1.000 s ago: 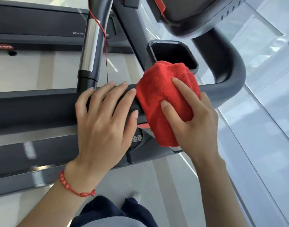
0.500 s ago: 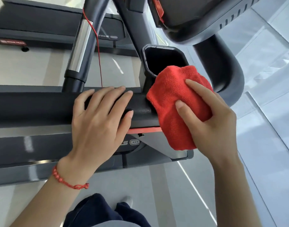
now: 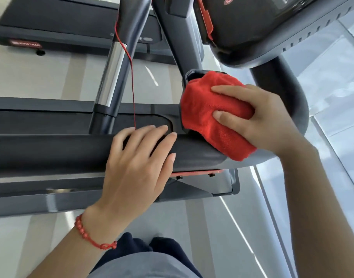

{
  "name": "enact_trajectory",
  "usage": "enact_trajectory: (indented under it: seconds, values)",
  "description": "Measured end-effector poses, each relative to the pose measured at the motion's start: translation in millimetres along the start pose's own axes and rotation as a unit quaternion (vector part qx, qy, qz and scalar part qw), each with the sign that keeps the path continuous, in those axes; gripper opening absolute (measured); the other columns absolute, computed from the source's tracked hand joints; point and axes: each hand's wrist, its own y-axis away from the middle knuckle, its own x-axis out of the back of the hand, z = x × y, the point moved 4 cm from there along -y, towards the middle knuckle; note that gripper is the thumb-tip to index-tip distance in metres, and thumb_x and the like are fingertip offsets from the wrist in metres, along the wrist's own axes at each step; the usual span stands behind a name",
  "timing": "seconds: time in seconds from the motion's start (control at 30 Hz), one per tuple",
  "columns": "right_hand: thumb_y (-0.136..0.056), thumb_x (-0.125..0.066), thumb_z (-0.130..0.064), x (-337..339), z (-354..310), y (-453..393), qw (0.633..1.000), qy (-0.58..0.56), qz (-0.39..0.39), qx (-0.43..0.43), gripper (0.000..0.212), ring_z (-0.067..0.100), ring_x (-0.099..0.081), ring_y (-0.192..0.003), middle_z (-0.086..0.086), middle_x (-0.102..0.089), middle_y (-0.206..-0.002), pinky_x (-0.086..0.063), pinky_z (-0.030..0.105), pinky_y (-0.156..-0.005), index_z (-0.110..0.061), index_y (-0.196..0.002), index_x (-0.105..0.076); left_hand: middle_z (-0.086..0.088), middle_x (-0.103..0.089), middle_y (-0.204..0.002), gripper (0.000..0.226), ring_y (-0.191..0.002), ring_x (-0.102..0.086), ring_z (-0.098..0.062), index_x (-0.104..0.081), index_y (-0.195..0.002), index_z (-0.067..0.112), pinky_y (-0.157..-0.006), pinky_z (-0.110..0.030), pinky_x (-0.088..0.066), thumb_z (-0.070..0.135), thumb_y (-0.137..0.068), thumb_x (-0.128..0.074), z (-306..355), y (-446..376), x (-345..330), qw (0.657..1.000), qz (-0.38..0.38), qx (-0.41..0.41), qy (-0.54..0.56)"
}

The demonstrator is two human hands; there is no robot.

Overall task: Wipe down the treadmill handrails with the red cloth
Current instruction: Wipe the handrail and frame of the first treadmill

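since before, right hand (image 3: 266, 119) slid red cloth (image 3: 210, 115) up handrail (image 3: 51, 151).

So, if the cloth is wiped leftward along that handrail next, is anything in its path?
Yes: the left hand rests flat on the handrail, just left of the red cloth held by the right hand.

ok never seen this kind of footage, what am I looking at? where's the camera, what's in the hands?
No robot here. One camera sits on a person's head, looking down at their own two hands. The dark bar across the picture is a treadmill handrail. The right hand presses a bunched red cloth where the rail meets a black cup holder, which the cloth partly covers. The left hand lies flat on the rail, holding nothing, a red bracelet at its wrist. A thin red cord hangs in front of the upright.
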Motion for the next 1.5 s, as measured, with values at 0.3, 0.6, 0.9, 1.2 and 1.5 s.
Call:
enact_trajectory:
  seconds: [0.3, 0.6, 0.9, 1.2, 1.5]
  values:
    - [-0.080, -0.068, -0.035, -16.5, 1.8, -44.5, 0.998, 0.037, -0.034, 0.030, 0.043, 0.018, -0.051, -0.084, 0.004, -0.055, -0.093, -0.037, 0.024, -0.080, -0.033, -0.121, -0.058, -0.011, -0.068, -0.109, 0.026, -0.100, -0.063, -0.026, -0.066, -0.108, 0.005, -0.093, -0.044, -0.037, 0.018, -0.092, -0.048, -1.9, -2.4, -6.5, 1.000, 0.029, -0.006, -0.004]
    - [-0.077, -0.068, -0.039, -14.0, -0.7, -37.8, 0.995, 0.057, -0.078, 0.032, 0.043, 0.020, -0.053, -0.082, 0.007, -0.057, -0.092, -0.039, 0.024, -0.080, -0.035, -0.119, -0.059, -0.010, -0.068, -0.108, 0.026, -0.099, -0.064, -0.026, -0.067, -0.107, 0.005, -0.092, -0.044, -0.038, 0.017, -0.092, -0.049, -2.1, -2.5, -9.2, 0.999, 0.040, -0.010, -0.014]
    - [-0.081, -0.063, -0.040, -25.4, -11.2, -53.9, 0.997, 0.059, -0.047, 0.026, 0.043, 0.018, -0.048, -0.085, 0.004, -0.051, -0.092, -0.038, 0.027, -0.081, -0.036, -0.123, -0.055, -0.010, -0.068, -0.107, 0.026, -0.099, -0.065, -0.025, -0.067, -0.106, 0.006, -0.094, -0.042, -0.036, 0.017, -0.092, -0.049, -2.6, -3.3, -9.2, 0.999, 0.043, -0.009, -0.015]
    - [-0.077, -0.066, -0.042, 7.3, 33.2, -17.4, 0.998, 0.057, -0.031, -0.026, 0.039, 0.020, -0.056, -0.082, 0.008, -0.058, -0.086, -0.039, 0.023, -0.079, -0.043, -0.116, -0.059, -0.011, -0.068, -0.107, 0.027, -0.099, -0.064, -0.026, -0.066, -0.108, 0.005, -0.093, -0.042, -0.037, 0.018, -0.093, -0.048, -2.2, -2.9, -8.2, 0.999, 0.041, -0.012, -0.010]
    - [-0.077, -0.069, -0.040, 8.0, 35.9, -11.6, 0.999, 0.031, -0.034, -0.015, 0.039, 0.020, -0.056, -0.083, 0.009, -0.059, -0.088, -0.042, 0.026, -0.081, -0.044, -0.114, -0.059, -0.011, -0.068, -0.108, 0.027, -0.099, -0.064, -0.026, -0.066, -0.108, 0.004, -0.093, -0.041, -0.037, 0.018, -0.093, -0.048, -1.8, -2.1, -8.1, 0.999, 0.040, -0.014, -0.009]
